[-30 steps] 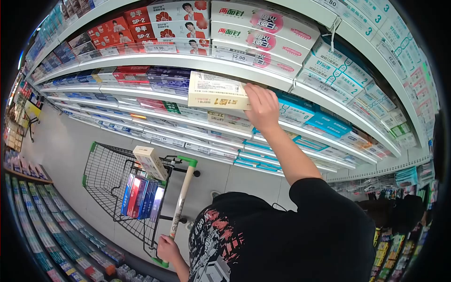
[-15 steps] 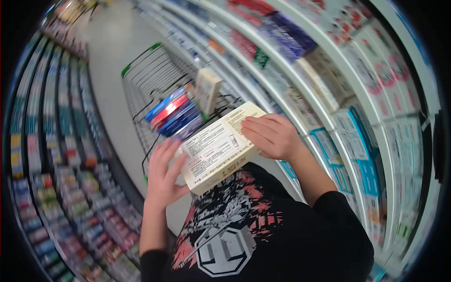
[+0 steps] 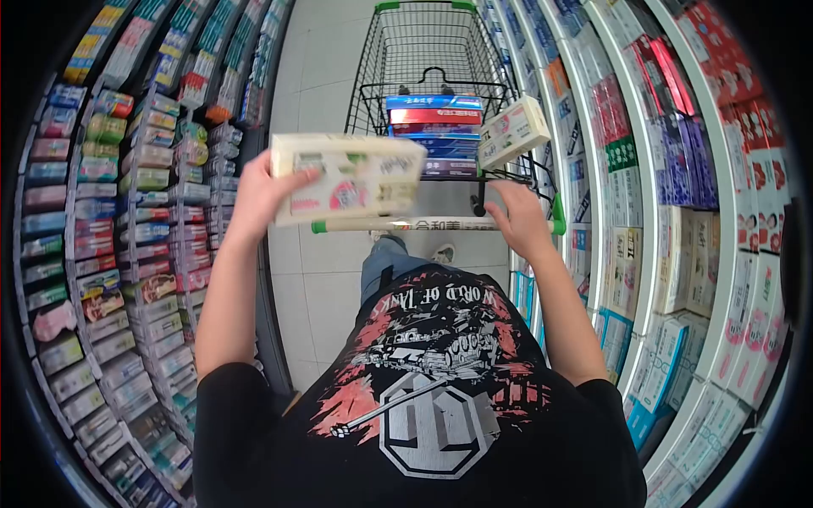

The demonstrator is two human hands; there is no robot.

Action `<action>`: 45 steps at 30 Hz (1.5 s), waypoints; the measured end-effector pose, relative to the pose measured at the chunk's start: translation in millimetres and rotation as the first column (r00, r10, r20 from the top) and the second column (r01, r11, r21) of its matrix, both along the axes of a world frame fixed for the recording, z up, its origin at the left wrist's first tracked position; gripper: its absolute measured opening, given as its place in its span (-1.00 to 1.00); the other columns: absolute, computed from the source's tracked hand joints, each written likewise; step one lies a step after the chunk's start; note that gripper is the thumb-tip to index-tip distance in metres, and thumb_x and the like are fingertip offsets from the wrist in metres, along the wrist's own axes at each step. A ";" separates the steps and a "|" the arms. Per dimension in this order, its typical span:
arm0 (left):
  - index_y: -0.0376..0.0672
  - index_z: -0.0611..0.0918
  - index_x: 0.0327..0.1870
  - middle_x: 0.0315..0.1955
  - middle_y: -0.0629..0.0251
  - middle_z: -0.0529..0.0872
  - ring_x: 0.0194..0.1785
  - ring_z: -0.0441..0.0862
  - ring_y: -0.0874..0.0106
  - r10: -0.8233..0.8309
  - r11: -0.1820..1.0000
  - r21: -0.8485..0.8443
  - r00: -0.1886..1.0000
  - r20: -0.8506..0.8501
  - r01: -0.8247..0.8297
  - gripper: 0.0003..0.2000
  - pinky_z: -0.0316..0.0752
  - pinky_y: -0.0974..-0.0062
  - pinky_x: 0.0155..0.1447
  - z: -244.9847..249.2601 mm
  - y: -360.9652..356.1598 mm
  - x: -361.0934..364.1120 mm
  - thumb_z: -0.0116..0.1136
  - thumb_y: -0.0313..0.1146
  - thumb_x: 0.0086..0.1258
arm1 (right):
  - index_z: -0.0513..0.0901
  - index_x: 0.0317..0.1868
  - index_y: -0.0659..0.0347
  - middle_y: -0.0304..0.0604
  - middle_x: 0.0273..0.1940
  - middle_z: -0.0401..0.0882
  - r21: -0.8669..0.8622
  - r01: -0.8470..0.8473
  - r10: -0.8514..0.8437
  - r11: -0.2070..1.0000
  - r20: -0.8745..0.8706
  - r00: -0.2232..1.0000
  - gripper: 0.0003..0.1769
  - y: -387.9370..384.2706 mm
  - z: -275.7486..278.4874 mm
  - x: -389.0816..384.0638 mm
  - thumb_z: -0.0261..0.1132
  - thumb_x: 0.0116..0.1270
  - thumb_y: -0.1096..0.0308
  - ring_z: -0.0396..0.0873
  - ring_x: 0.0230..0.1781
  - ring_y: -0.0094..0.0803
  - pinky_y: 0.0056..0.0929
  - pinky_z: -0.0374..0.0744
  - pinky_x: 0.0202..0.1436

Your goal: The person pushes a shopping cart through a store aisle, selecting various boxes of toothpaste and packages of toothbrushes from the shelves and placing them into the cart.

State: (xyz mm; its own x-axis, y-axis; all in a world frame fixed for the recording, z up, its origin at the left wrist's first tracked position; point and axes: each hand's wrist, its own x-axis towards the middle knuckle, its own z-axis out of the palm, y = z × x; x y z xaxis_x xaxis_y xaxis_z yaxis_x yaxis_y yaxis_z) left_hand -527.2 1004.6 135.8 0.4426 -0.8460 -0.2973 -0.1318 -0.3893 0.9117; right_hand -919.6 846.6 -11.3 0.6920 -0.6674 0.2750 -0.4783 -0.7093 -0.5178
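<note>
A cream box with a pink and green printed front (image 3: pixel 351 182) is in my left hand (image 3: pixel 264 190), thumb across its front and held above the left end of the cart handle. My right hand (image 3: pixel 518 213) holds nothing; its thumb and fingers are apart beside the handle's right end. Ahead stands the shopping cart (image 3: pixel 423 51), black wire with green corners. Near its handle lies a stack of blue, red and purple boxes (image 3: pixel 434 135). A second cream box (image 3: pixel 515 131) leans tilted to the right of that stack.
Shelves of small packaged goods (image 3: pixel 110 254) line the left side. On the right, shelves hold boxed goods (image 3: pixel 627 262), including cream, purple and blue-and-white ones. A pale tiled floor (image 3: pixel 305 85) runs between them, with my shoes behind the cart handle.
Both hands were on the cream box; now my left alone holds it, moved up and left with another face showing. My right hand has let go. The view has turned to face the cart.
</note>
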 end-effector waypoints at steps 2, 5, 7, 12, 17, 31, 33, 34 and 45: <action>-0.37 0.71 0.04 -0.11 0.12 0.86 -0.14 0.83 0.42 0.104 0.994 0.028 0.993 0.052 -0.106 -0.62 0.72 0.42 -0.03 -4.9 -12.5 16.6 0.51 -0.33 0.29 | 0.67 0.09 0.13 -0.04 0.01 0.73 0.057 -0.020 0.030 0.998 -0.168 0.985 -0.64 11.3 -24.8 -2.3 0.30 0.52 0.05 0.67 0.03 -0.03 -0.05 0.56 0.14; -0.36 0.76 0.00 -0.15 0.09 0.87 -0.15 0.84 0.39 0.143 0.983 0.080 0.963 0.227 -0.165 -0.56 0.71 0.40 -0.06 -52.3 -36.2 55.8 0.50 -0.17 0.27 | 0.67 -0.16 0.12 -0.09 -0.24 0.70 0.047 -0.030 0.044 0.998 -0.316 0.948 -0.68 18.9 -32.8 1.6 0.22 0.56 0.04 0.68 -0.17 -0.05 -0.02 0.58 -0.05; -0.32 0.83 -0.06 -0.18 0.06 0.88 -0.13 0.86 0.28 0.089 0.961 0.206 0.911 0.402 -0.185 -0.45 0.68 0.33 -0.03 -86.3 -54.4 75.2 0.47 0.05 0.18 | 0.64 -0.28 0.12 -0.12 -0.36 0.66 -0.019 -0.035 0.028 0.999 -0.299 0.954 -0.64 19.3 -34.2 4.5 0.19 0.57 0.04 0.67 -0.26 -0.06 -0.01 0.58 -0.14; -0.30 0.83 -0.01 -0.11 -0.03 0.87 -0.03 0.85 0.16 0.001 0.930 0.325 0.888 0.459 -0.169 -0.41 0.69 0.27 0.08 -122.4 -98.8 73.4 0.46 0.09 0.13 | 0.63 -0.36 0.10 -0.14 -0.42 0.64 -0.002 -0.029 0.027 1.000 -0.289 0.957 -0.64 17.0 -32.0 3.6 0.20 0.56 0.06 0.67 -0.31 -0.08 -0.02 0.57 -0.23; -0.39 0.79 0.03 -0.05 -0.05 0.86 0.02 0.85 0.18 -0.030 0.895 0.402 0.871 0.491 -0.196 -0.38 0.70 0.29 0.10 -166.5 -132.3 71.5 0.53 0.01 0.11 | 0.63 -0.36 0.10 -0.14 -0.43 0.64 -0.005 -0.018 0.016 1.000 -0.275 0.961 -0.64 17.3 -29.1 3.6 0.21 0.55 0.06 0.66 -0.33 -0.07 -0.02 0.56 -0.23; -0.37 0.74 0.18 0.12 -0.02 0.80 0.14 0.81 0.20 0.011 0.864 0.495 0.987 0.163 -0.091 -0.28 0.68 0.32 0.24 -273.3 -167.6 115.2 0.57 0.00 0.06 | 0.62 -0.39 0.10 -0.16 -0.44 0.63 -0.008 -0.027 0.024 1.000 -0.253 0.967 -0.66 20.0 -30.7 1.4 0.26 0.52 0.09 0.65 -0.36 -0.10 -0.07 0.55 -0.25; -0.39 0.73 0.18 0.11 -0.02 0.81 0.13 0.81 0.21 0.014 0.861 0.502 0.992 0.129 -0.077 -0.28 0.69 0.33 0.23 -271.2 -168.3 117.5 0.59 -0.02 0.07 | 0.62 -0.38 0.10 -0.17 -0.44 0.61 -0.003 -0.007 0.006 1.000 -0.275 0.961 -0.67 20.5 -29.4 1.8 0.26 0.52 0.09 0.65 -0.35 -0.12 -0.08 0.55 -0.24; -0.40 0.73 0.17 0.11 -0.02 0.81 0.13 0.81 0.21 0.013 0.877 0.478 0.997 0.077 -0.048 -0.30 0.69 0.33 0.23 -273.0 -169.3 120.4 0.59 -0.04 0.07 | 0.62 -0.38 0.10 -0.17 -0.44 0.61 -0.002 -0.010 0.009 1.000 -0.278 0.960 -0.67 20.4 -29.6 2.2 0.26 0.52 0.09 0.65 -0.35 -0.12 -0.08 0.55 -0.24; -0.27 0.78 0.13 0.07 0.05 0.84 0.12 0.81 0.18 -0.180 0.887 0.462 0.920 0.349 -0.002 -0.31 0.66 0.26 0.25 -270.5 -179.5 109.5 0.51 0.14 0.11 | 0.63 -0.38 0.07 -0.19 -0.44 0.58 0.005 0.018 -0.016 1.000 -0.313 0.950 -0.68 21.3 -30.6 1.0 0.27 0.50 0.09 0.64 -0.34 -0.14 -0.10 0.52 -0.20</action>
